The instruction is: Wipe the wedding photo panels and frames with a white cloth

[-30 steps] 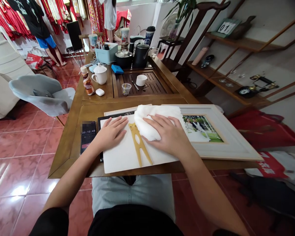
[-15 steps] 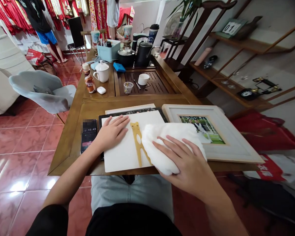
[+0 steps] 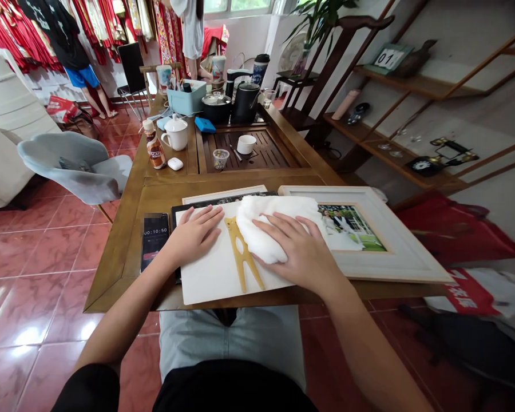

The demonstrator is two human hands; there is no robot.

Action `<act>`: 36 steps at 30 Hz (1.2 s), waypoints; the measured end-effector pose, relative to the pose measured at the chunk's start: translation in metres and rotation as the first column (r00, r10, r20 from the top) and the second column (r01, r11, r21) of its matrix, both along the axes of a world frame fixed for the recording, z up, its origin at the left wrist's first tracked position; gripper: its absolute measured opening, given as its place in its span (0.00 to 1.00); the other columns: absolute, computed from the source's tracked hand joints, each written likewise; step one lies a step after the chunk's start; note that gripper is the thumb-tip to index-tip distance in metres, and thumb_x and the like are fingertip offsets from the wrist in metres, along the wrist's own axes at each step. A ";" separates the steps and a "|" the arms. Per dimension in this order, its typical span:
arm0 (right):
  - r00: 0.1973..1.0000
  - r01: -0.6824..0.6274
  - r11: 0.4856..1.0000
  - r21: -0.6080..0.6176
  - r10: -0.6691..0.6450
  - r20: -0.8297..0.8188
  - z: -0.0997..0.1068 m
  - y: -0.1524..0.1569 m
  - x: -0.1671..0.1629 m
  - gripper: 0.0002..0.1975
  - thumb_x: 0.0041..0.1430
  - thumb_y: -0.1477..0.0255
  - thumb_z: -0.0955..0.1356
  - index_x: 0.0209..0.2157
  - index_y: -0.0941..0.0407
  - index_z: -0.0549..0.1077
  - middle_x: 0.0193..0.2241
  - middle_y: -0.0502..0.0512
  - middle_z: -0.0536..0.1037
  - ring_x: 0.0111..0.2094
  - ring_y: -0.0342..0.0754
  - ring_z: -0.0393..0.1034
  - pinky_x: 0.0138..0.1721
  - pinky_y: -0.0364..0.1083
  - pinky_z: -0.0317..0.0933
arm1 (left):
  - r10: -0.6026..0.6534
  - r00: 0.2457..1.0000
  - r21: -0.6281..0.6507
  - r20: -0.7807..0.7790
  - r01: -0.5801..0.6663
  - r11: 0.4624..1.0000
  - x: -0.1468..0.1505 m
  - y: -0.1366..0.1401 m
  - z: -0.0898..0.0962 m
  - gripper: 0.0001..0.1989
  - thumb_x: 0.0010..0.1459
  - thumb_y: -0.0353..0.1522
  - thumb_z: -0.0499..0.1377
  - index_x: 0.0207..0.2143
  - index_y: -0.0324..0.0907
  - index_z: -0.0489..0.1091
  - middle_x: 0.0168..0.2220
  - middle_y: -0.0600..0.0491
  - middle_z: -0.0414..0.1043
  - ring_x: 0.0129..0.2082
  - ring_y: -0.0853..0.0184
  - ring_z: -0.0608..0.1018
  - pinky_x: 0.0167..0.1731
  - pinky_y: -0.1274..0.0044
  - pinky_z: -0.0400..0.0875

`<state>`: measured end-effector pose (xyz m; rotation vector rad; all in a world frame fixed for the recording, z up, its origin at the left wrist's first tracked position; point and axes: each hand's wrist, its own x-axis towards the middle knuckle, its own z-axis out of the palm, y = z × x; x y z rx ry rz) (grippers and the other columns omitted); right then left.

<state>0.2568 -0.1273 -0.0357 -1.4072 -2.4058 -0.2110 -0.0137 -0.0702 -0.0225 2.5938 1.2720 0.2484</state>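
A white board (image 3: pixel 210 283) lies on the table in front of me, over a black-edged panel. My left hand (image 3: pixel 196 233) rests flat on its left part, fingers stretched and holding nothing. Beside that hand lies a flat yellow two-legged cutout with an animal-like head (image 3: pixel 240 257). My right hand (image 3: pixel 294 246) is spread over a thick wad of white cotton (image 3: pixel 257 226) and grips it against the board's right side, touching or nearly touching the cutout's edge. The hand hides part of the wad. A pale picture frame with a photo (image 3: pixel 395 254) lies just right, partly behind the wad.
Left of the board lies a phone (image 3: pixel 155 243). Farther back stand a brown drink bottle (image 3: pixel 154 146), a white lidded mug (image 3: pixel 175 133), a small clear cup (image 3: pixel 220 158) and a white cup (image 3: pixel 246 143) on a tea tray (image 3: pixel 278 154). Two people stand far back.
My right hand has pushed the cotton wad away from the table's near edge and leftward, baring the cutout's right leg. My left hand stays in place on the board. The view tilts up slightly.
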 end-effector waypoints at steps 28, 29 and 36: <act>1.000 0.001 1.000 0.031 0.000 -0.031 -0.004 -0.013 0.001 0.29 0.63 0.59 0.67 0.63 0.54 0.67 0.61 0.61 0.74 0.62 0.61 0.65 0.62 0.61 0.50 | -0.016 1.000 0.006 0.005 0.016 1.000 -0.002 0.001 0.000 0.25 0.75 0.39 0.43 0.71 0.49 0.57 0.72 0.53 0.54 0.73 0.60 0.56 0.71 0.56 0.44; 0.999 0.007 0.999 0.034 -0.005 -0.038 -0.005 -0.006 0.001 0.29 0.64 0.59 0.67 0.63 0.54 0.67 0.61 0.61 0.74 0.62 0.60 0.65 0.62 0.61 0.49 | -0.018 1.000 0.009 0.001 0.018 1.000 -0.002 0.001 0.000 0.25 0.75 0.39 0.43 0.71 0.48 0.57 0.72 0.53 0.54 0.73 0.60 0.56 0.71 0.55 0.44; 0.998 0.038 0.998 0.045 -0.037 -0.043 -0.008 0.004 -0.002 0.29 0.64 0.58 0.66 0.64 0.53 0.67 0.62 0.61 0.73 0.63 0.61 0.64 0.63 0.61 0.49 | 0.014 1.000 0.014 0.007 -0.014 1.000 0.000 -0.001 0.001 0.25 0.74 0.39 0.44 0.70 0.51 0.58 0.72 0.55 0.56 0.72 0.61 0.58 0.72 0.58 0.44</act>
